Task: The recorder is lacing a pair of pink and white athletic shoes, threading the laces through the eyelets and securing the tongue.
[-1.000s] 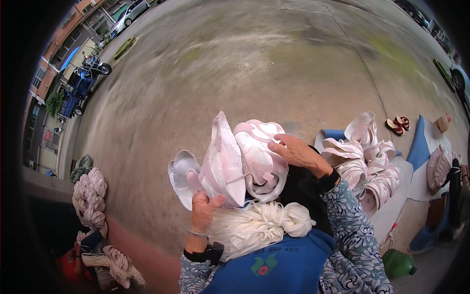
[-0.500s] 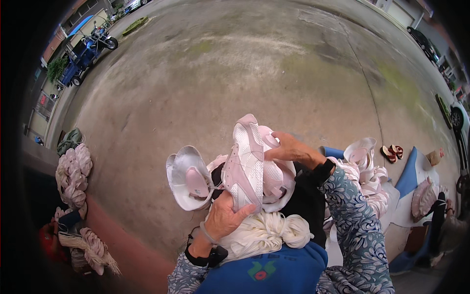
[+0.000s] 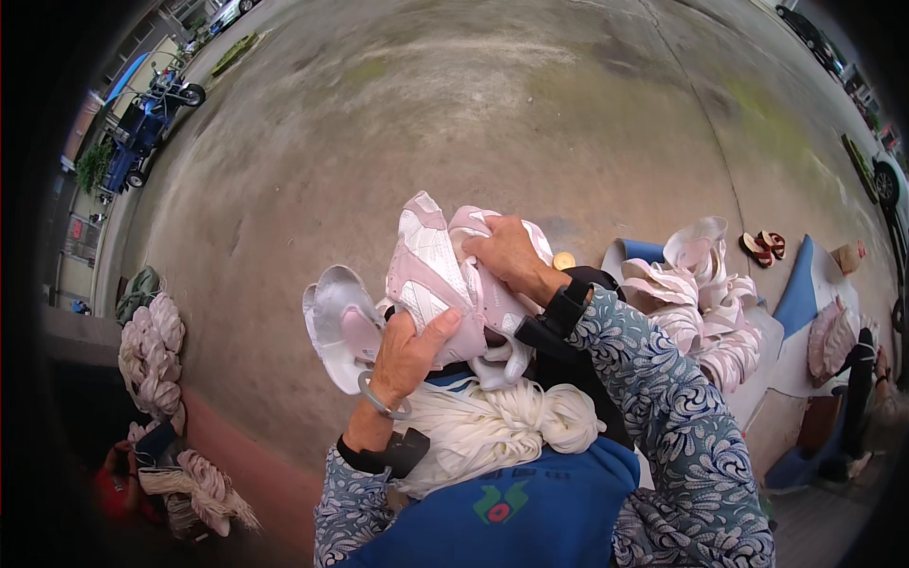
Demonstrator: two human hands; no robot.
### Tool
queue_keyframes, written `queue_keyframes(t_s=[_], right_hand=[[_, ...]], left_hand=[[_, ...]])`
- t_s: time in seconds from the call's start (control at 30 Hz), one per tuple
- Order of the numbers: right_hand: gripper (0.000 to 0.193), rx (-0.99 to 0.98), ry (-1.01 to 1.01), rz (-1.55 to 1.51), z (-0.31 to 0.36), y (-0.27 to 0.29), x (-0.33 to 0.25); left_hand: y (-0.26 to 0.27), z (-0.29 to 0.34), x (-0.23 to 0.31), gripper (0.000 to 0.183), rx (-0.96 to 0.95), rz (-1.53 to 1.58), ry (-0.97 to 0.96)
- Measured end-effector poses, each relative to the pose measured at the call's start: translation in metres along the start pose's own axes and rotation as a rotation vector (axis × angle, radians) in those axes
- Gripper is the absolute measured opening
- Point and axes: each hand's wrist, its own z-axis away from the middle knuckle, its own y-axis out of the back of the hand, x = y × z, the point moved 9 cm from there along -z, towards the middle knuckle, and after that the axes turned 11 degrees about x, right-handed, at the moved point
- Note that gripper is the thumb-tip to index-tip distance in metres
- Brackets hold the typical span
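Above my lap, my left hand [image 3: 409, 358] grips a pink and white shoe upper [image 3: 423, 275], its thumb laid over the lower end. Just to the right, my right hand [image 3: 514, 254] is closed over the top of a second shoe upper [image 3: 488, 295]; its fingertips are partly hidden. The two uppers lean side by side and touch. Left of them is another upper [image 3: 339, 327], its pale inner lining showing. A thick bundle of white shoelaces [image 3: 492, 426] lies on my lap over a blue apron [image 3: 516, 516].
At my right stands a pile of pink and white uppers [image 3: 696, 308] beside blue and white sheets [image 3: 800, 298]. Sandals [image 3: 762, 248] lie beyond. Bundled uppers [image 3: 153, 350] sit at the left, near another person's red sleeve [image 3: 118, 492]. A blue three-wheeler [image 3: 142, 133] is parked far left.
Both hands and the uppers have shifted left and a little away from me. My right hand has turned over the second upper, which now stands more beside the first than behind it.
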Motion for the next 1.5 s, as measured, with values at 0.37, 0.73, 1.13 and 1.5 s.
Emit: queue_keyframes(t_s=[0.37, 0.73, 1.13, 1.5], right_hand=[[0.022, 0.133, -0.389, -0.752, -0.022, -0.001, 0.047], [0.036, 0.197, -0.114, -0.605, 0.025, 0.076, 0.053], [0.051, -0.362, -0.221, -1.069, 0.062, 0.042, 0.044], [0.048, -0.462, -0.413, -1.16, 0.069, 0.021, 0.028]], left_hand=[[0.02, 0.053, 0.003, 0.038, 0.183, -0.416, -0.22], [-0.038, 0.068, 0.048, 0.038, -0.023, -0.331, -0.6], [-0.086, 0.052, 0.054, 0.046, 0.108, -0.436, -0.836], [-0.088, 0.064, 0.029, 0.048, 0.123, -0.595, -0.916]])
